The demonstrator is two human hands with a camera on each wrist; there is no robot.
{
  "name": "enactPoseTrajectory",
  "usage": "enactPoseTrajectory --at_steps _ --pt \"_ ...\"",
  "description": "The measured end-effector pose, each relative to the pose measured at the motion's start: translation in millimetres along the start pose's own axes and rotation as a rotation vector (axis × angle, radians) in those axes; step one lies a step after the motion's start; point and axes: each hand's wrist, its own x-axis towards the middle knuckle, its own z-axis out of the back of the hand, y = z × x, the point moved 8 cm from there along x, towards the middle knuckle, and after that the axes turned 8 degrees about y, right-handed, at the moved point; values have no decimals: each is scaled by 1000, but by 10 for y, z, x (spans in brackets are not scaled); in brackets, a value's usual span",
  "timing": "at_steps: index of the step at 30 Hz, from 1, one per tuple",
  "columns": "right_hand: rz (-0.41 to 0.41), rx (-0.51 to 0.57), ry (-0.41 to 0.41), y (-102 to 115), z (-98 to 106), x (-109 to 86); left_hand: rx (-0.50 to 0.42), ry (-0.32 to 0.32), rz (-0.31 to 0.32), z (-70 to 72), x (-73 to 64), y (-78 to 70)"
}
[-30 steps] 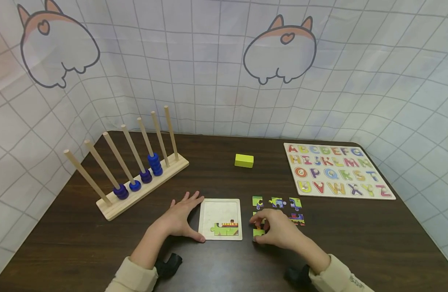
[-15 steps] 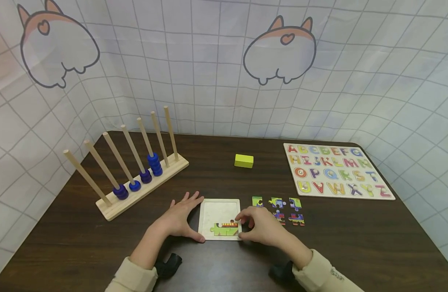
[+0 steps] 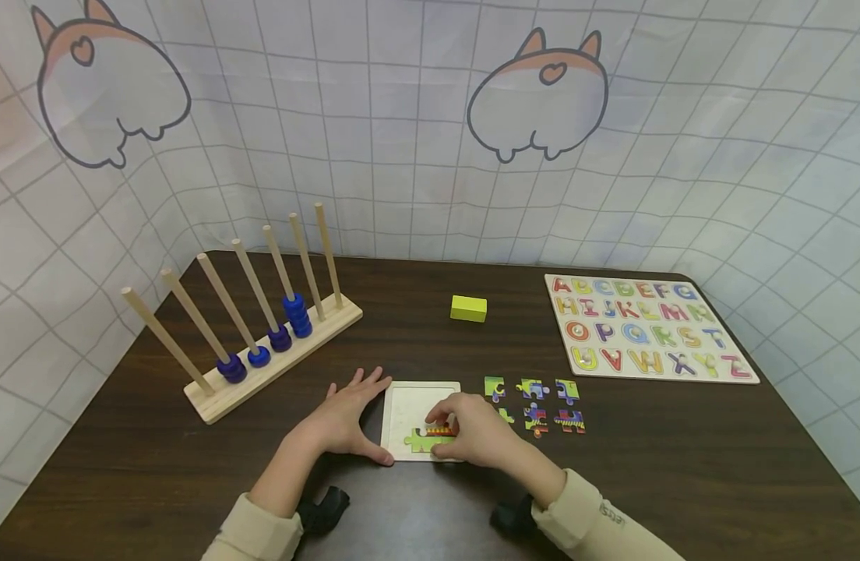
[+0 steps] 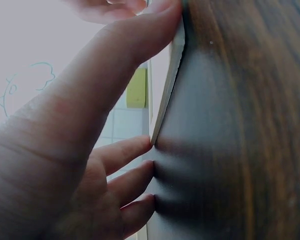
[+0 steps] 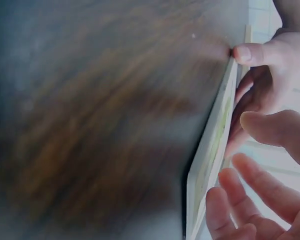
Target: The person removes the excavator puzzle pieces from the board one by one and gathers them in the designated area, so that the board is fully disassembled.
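Observation:
A pale square puzzle tray (image 3: 402, 397) lies on the table, with joined green and red-striped puzzle pieces (image 3: 417, 442) along its lower part. My left hand (image 3: 349, 417) spreads its fingers along the tray's left side, thumb touching the lower left corner; the left wrist view shows fingertips at the tray's edge (image 4: 160, 117). Over the tray's right half hovers my right hand (image 3: 475, 432), hiding some of the joined pieces. From the right wrist, its thumb and fingers (image 5: 262, 187) stand apart just above the tray, and no piece shows between them.
Several loose puzzle pieces (image 3: 535, 419) lie right of the tray, partly behind the right hand. An alphabet board (image 3: 629, 372) is at the back right, a yellow block (image 3: 468, 309) behind the tray. A wooden peg stand (image 3: 332, 315) with blue rings is at the left.
My right hand has moved left from the loose pieces, over the tray's right edge, to above the joined pieces. The left hand and tray have stayed in place.

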Motion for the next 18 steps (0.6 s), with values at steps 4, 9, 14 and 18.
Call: enactPoseTrajectory --at_steps 4,9,14,18 --pt "-16 -44 19 7 -40 38 -4 0 -2 3 -6 -2" --pt "-38 -117 60 29 -78 74 -7 1 1 4 -8 3" --pt "-49 -140 81 65 -87 93 -13 0 -5 7 -11 -3" --pt "-52 -156 98 86 -99 100 -12 -3 -9 8 -16 -4"
